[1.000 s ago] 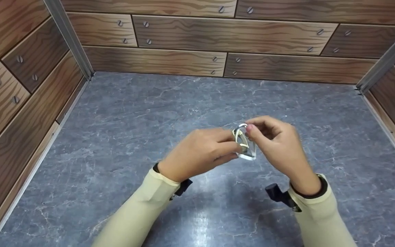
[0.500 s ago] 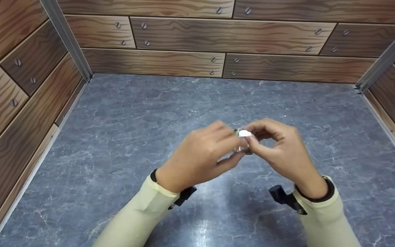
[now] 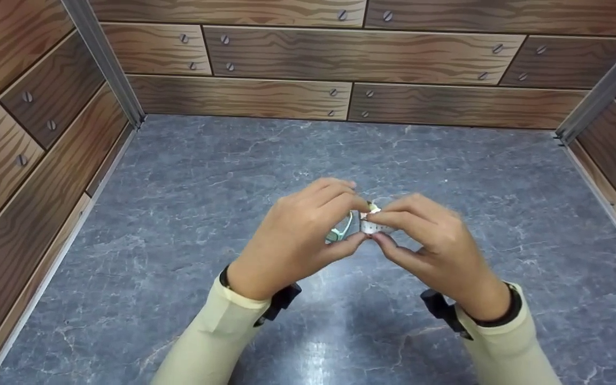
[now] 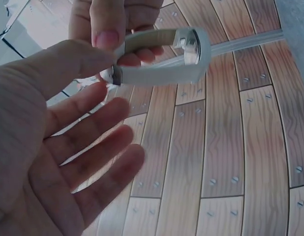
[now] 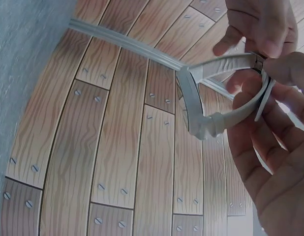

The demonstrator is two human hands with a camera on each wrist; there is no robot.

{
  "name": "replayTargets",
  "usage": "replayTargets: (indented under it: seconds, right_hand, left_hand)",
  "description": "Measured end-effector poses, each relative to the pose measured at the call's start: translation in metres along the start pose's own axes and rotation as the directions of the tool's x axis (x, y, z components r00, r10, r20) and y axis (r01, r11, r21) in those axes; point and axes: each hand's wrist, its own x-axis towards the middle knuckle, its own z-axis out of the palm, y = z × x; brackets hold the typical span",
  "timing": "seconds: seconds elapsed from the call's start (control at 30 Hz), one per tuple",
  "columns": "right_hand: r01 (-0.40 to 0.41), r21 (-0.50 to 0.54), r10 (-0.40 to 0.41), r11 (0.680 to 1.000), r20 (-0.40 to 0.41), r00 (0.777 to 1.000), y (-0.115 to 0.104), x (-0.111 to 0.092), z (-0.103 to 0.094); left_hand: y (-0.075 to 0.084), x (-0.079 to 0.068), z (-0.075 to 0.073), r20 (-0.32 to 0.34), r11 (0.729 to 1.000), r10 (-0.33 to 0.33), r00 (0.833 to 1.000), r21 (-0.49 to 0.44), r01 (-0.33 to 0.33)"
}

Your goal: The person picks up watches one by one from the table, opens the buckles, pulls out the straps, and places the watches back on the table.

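A white-strapped wristwatch [image 3: 375,227] is held up between both hands, its strap closed into a loop. My left hand [image 3: 300,238] pinches the strap at the buckle end between thumb and index finger. In the left wrist view its other fingers extend apart from the watch. My right hand [image 3: 436,248] pinches the strap at the same spot from the other side. The squarish watch case [image 5: 191,101] hangs at the far side of the loop in the right wrist view. Fingertips partly hide the metal buckle [image 5: 258,62], so I cannot tell whether it is fastened.
Under the hands lies a grey marbled tabletop [image 3: 222,160]. Wood-print panels [image 3: 286,53] wall in the back and both sides, with metal corner posts [image 3: 107,59]. Black wrist cameras [image 3: 281,305] sit on both wrists. A small item shows at the right wrist view's left edge.
The watch has been turned between the hands, so its strap with holes now faces the head camera. The left fingers have shifted their hold, and the right index finger has come over the strap.
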Motion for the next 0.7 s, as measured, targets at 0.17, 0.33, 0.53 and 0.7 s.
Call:
replayTargets:
  seconds: [0.17, 0.33, 0.53, 0.7]
  right_hand:
    - [-0.054, 0.012, 0.054, 0.998, 0.025, 0.998, -0.002, -0.001, 0.0]
    - [-0.121, 0.006, 0.12, 0.993, 0.046, 0.992, 0.0, -0.001, 0.001]
    - [-0.121, -0.05, 0.124, 0.991, 0.048, 0.991, 0.005, -0.001, 0.0]
    - [-0.093, -0.077, 0.099, 0.993, 0.077, 0.992, 0.009, -0.003, 0.001]
  left_hand:
    - [-0.005, -0.001, 0.0, 0.042, 1.0, -0.015, 0.999, -0.008, 0.015]
    - [-0.008, 0.0, 0.003, 0.042, 1.0, 0.012, 0.999, -0.014, -0.012]
    - [-0.011, -0.001, 0.004, 0.033, 1.0, 0.029, 0.999, 0.006, -0.03]
    - [-0.012, -0.002, 0.005, 0.056, 1.0, 0.022, 0.998, 0.003, -0.022]
